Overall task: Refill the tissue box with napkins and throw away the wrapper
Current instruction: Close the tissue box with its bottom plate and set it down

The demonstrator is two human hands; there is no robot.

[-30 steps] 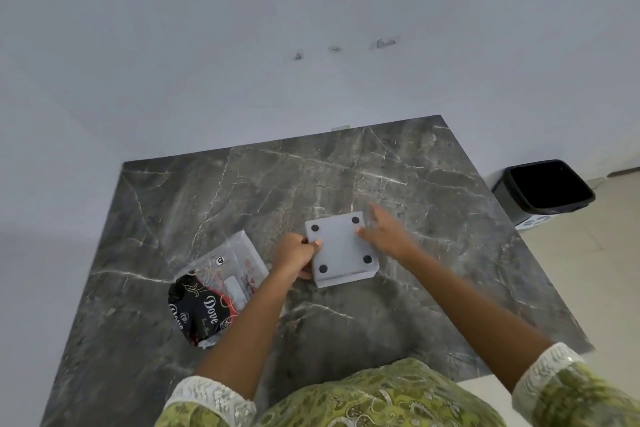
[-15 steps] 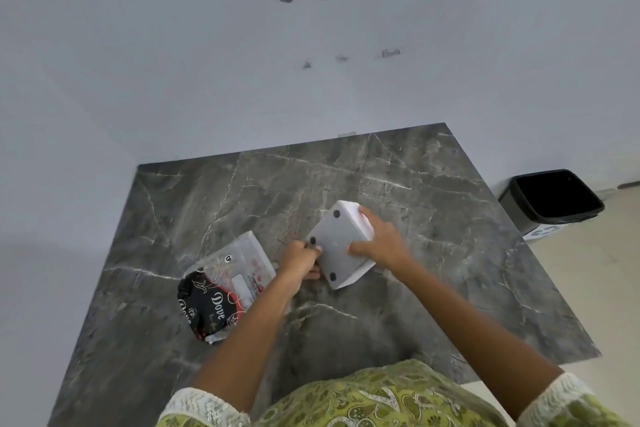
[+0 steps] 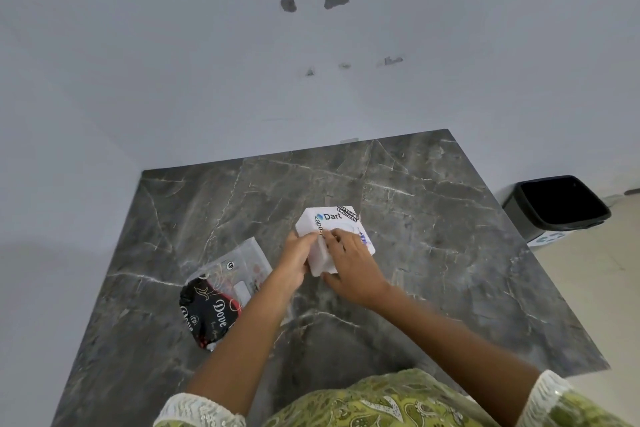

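With both my left hand (image 3: 297, 255) and right hand (image 3: 349, 265) clasping the tissue box (image 3: 334, 239) on the bench (image 3: 450, 253), it looks light, rigid and smooth, best held by its sides.

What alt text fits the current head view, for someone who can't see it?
Both hands, left and right, hold a white tissue box with stickers on a dark marble table. A plastic wrapper printed "Dove" lies left of the box, and a black bin stands on the floor at far right.
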